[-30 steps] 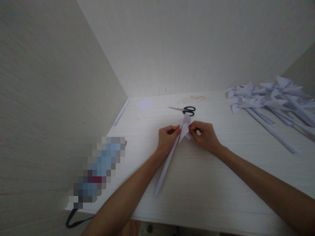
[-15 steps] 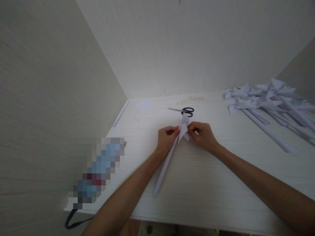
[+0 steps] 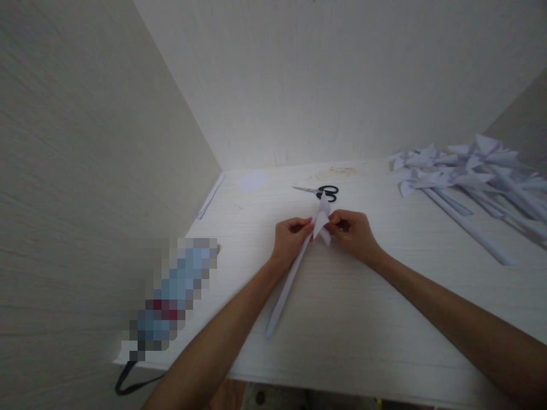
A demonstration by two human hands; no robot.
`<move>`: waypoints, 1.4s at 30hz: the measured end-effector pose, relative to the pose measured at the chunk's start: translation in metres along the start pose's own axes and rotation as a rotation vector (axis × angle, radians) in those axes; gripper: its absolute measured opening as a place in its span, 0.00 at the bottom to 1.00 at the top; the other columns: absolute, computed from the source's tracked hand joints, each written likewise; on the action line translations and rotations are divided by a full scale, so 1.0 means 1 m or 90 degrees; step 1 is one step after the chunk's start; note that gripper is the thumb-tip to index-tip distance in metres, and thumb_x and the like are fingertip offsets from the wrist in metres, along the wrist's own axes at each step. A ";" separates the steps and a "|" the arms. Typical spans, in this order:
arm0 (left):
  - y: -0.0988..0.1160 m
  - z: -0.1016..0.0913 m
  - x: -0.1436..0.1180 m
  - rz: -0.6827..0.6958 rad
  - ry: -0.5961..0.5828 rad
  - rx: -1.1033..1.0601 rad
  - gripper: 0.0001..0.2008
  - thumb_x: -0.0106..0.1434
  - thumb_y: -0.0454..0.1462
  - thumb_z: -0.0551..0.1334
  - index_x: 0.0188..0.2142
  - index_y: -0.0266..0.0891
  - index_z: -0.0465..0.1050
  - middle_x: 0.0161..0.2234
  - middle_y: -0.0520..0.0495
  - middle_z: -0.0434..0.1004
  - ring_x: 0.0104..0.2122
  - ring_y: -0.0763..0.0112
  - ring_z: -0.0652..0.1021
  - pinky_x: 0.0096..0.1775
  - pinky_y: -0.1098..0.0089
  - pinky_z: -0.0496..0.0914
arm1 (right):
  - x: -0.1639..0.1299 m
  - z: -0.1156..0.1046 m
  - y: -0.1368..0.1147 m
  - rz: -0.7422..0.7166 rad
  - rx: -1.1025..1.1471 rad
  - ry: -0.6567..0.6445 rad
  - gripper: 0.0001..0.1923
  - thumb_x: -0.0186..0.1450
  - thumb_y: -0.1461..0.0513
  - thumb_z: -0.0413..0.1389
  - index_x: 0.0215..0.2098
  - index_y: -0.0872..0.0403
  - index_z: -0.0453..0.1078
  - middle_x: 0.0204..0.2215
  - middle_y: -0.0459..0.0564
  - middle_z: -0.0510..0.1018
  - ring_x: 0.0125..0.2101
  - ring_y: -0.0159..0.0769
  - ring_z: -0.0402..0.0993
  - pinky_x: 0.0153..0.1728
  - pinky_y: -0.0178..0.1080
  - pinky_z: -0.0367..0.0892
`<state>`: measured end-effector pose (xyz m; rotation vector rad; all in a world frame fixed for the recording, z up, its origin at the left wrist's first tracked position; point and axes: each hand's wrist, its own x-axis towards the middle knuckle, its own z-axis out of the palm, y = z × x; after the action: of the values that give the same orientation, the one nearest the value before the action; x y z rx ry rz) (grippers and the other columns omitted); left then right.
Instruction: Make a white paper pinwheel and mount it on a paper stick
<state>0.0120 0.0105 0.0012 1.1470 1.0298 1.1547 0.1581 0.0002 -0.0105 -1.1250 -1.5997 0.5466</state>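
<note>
Between my two hands is a white paper pinwheel (image 3: 321, 223) on a rolled paper stick (image 3: 285, 296), which slants down toward the table's front edge. My left hand (image 3: 291, 239) pinches the top of the stick, right behind the folded blades. From the other side, the fingertips of my right hand (image 3: 352, 230) are closed at the middle of the blades; whatever small piece they may pinch is hidden. Black-handled scissors (image 3: 327, 191) lie just beyond the pinwheel, their blades pointing left.
Several finished-looking paper pinwheels (image 3: 464, 176) are piled at the right back of the white table (image 3: 384, 330). A flat paper piece (image 3: 253, 180) and a folded strip (image 3: 210, 196) lie at the back left. A blurred-out object (image 3: 179, 290) with a dark strap rests at left.
The pinwheel's blades have turned slightly, and my right fingers have come a little closer to their middle. My left hand keeps its hold on the stick.
</note>
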 end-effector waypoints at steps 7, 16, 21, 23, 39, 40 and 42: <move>0.001 0.000 0.001 -0.019 -0.005 -0.007 0.06 0.42 0.35 0.65 0.22 0.34 0.74 0.16 0.53 0.71 0.16 0.79 0.69 0.22 0.75 0.65 | -0.001 0.001 0.003 0.013 0.016 -0.011 0.07 0.51 0.65 0.53 0.16 0.55 0.61 0.15 0.44 0.67 0.17 0.28 0.61 0.18 0.32 0.58; 0.006 0.001 0.001 -0.072 0.046 -0.102 0.11 0.37 0.37 0.68 0.23 0.34 0.74 0.16 0.52 0.72 0.16 0.78 0.70 0.22 0.73 0.66 | -0.001 0.003 -0.003 -0.051 -0.039 0.008 0.03 0.54 0.66 0.52 0.22 0.54 0.65 0.20 0.46 0.71 0.20 0.30 0.66 0.22 0.33 0.62; 0.007 0.000 0.001 -0.075 0.036 -0.124 0.12 0.35 0.37 0.68 0.22 0.33 0.74 0.15 0.52 0.72 0.16 0.79 0.70 0.22 0.75 0.65 | 0.000 0.003 0.000 -0.021 0.015 0.024 0.02 0.53 0.65 0.55 0.26 0.55 0.67 0.22 0.47 0.73 0.22 0.31 0.69 0.24 0.34 0.65; 0.008 -0.001 0.001 -0.078 0.032 -0.126 0.12 0.35 0.37 0.68 0.22 0.34 0.74 0.16 0.52 0.72 0.16 0.79 0.70 0.22 0.75 0.65 | -0.001 0.003 0.000 -0.015 0.030 0.027 0.02 0.52 0.65 0.56 0.26 0.55 0.68 0.22 0.48 0.74 0.23 0.31 0.70 0.24 0.34 0.66; 0.006 0.001 0.001 -0.064 0.006 -0.101 0.11 0.36 0.37 0.68 0.22 0.34 0.74 0.16 0.52 0.72 0.16 0.79 0.70 0.21 0.76 0.65 | 0.000 0.005 0.002 -0.001 0.051 0.034 0.03 0.52 0.65 0.56 0.27 0.55 0.68 0.22 0.47 0.74 0.22 0.30 0.70 0.25 0.34 0.67; 0.006 0.001 0.001 -0.070 0.008 -0.105 0.11 0.36 0.37 0.68 0.22 0.34 0.74 0.16 0.52 0.73 0.16 0.79 0.70 0.21 0.75 0.65 | 0.000 0.006 0.002 -0.002 0.064 0.032 0.03 0.52 0.65 0.56 0.27 0.55 0.67 0.22 0.47 0.74 0.23 0.30 0.70 0.25 0.34 0.67; 0.007 0.001 0.001 -0.080 0.012 -0.109 0.12 0.36 0.37 0.68 0.22 0.34 0.74 0.16 0.52 0.73 0.17 0.78 0.71 0.22 0.75 0.66 | 0.001 0.006 0.001 -0.005 0.095 0.033 0.03 0.52 0.64 0.56 0.27 0.55 0.66 0.22 0.46 0.73 0.23 0.30 0.70 0.25 0.34 0.67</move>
<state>0.0118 0.0113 0.0085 0.9259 0.9841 1.1329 0.1534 0.0025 -0.0131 -1.0136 -1.4923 0.6167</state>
